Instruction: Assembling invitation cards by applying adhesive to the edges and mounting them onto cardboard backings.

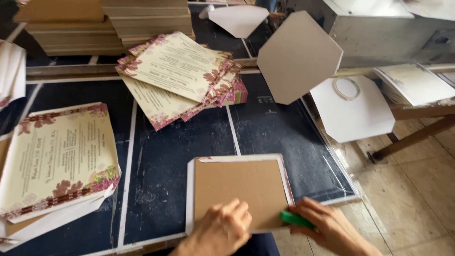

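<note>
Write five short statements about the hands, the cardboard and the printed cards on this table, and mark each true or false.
1. The left hand presses flat on a brown cardboard sheet. True.
2. The right hand holds a red pen. False: it holds a small green tool at the cardboard's right edge.
3. The cardboard lies on a white sheet whose margin shows around it. True.
4. The fanned pile of floral-bordered cards lies under the left hand. False: it lies farther back on the dark table, apart from both hands.
5. A roll of tape rests on a white sheet to the right. True.
</note>
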